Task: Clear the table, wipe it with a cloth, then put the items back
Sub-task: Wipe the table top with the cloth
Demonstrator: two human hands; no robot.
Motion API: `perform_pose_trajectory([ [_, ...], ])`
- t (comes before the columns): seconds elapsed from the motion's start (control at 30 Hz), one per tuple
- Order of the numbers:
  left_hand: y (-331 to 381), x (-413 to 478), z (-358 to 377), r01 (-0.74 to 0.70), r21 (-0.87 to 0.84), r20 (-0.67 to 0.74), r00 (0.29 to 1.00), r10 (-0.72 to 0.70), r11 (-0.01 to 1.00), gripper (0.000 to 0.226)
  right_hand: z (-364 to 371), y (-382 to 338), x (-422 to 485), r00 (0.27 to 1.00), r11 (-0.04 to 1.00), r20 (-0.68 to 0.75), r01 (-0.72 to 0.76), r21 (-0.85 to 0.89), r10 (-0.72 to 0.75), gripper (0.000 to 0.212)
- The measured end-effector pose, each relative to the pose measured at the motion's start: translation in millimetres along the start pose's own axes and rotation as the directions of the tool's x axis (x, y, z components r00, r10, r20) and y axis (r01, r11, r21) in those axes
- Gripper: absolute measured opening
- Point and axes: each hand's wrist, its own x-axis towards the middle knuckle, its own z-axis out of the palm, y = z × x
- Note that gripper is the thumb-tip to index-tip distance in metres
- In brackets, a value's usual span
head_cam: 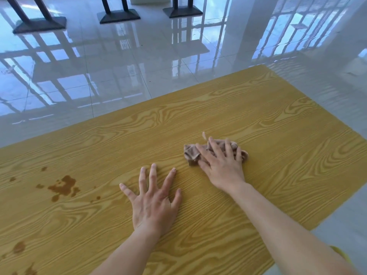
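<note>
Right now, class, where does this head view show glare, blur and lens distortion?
Head view: window glare mirrors across the glossy floor; the table edges bow slightly, a wide-angle effect; the cloth and right hand look slightly blurred; the left hand and brown stains are sharp.

Cloth (191,153) partly under right hand (224,167)

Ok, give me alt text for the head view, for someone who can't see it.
The right hand presses a crumpled brownish cloth onto a yellow wood-grain table, while the left hand rests flat beside it. Brown spill stains lie further left, apart from the cloth. A glossy tiled floor shows beyond.
</note>
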Motion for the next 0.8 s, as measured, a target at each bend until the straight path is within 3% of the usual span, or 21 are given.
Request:
perform_pose_trajectory([
  [0.1,0.5,0.7,-1.6,0.002,0.002,0.013,1.000,-0.002,1.000,0.060,2.7,9.5,-31.6,0.991,0.989,-0.013,0.136,-0.061,-0.137,0.052],
  [0.23,1.1,0.0,-2.4,0.000,-0.005,0.021,1.000,0.000,1.000,0.059,-12.7,38.8,46.1,0.973,0.973,0.014,-0.230,0.037,0.229,0.053],
  [0.33,0.2,1.3,-1.8,0.002,-0.006,0.021,1.000,-0.002,1.000,0.059,-19.2,15.0,81.4,0.952,0.948,0.042,-0.306,0.083,0.303,0.053],
  [0.43,-0.4,0.2,-0.7,0.003,0.001,0.017,1.000,-0.003,1.000,0.059,-7.3,-28.4,46.5,0.999,0.999,0.025,-0.039,0.009,0.039,0.052],
  [0.5,0.6,-0.5,-1.8,0.006,0.007,0.021,1.000,-0.006,1.000,0.061,2.5,-37.4,3.8,0.981,0.980,0.010,0.196,-0.018,-0.196,0.052],
  [0.57,0.9,0.0,-2.5,0.009,0.007,0.020,1.000,-0.010,1.000,0.061,2.5,-13.0,-5.5,0.969,0.966,0.012,0.249,-0.065,-0.248,0.052],
  [0.63,-0.5,0.0,-1.1,0.001,-0.006,0.009,1.000,-0.001,1.000,0.059,-2.3,23.4,21.6,0.998,0.996,0.016,0.056,-0.067,-0.055,0.051],
  [0.7,-1.9,0.2,0.5,0.003,-0.016,0.001,1.000,-0.003,1.000,0.059,-9.9,42.0,53.0,0.980,0.980,0.044,-0.197,0.031,0.195,0.051],
  [0.73,-1.9,1.0,0.9,0.005,-0.018,-0.001,1.000,-0.005,1.000,0.059,-11.3,39.4,61.4,0.965,0.963,0.046,-0.262,0.056,0.260,0.052],
  [0.8,-2.1,1.6,1.1,-0.003,-0.015,0.006,1.000,0.003,1.000,0.059,-10.9,18.6,52.8,0.969,0.967,0.044,-0.247,0.067,0.244,0.052],
])
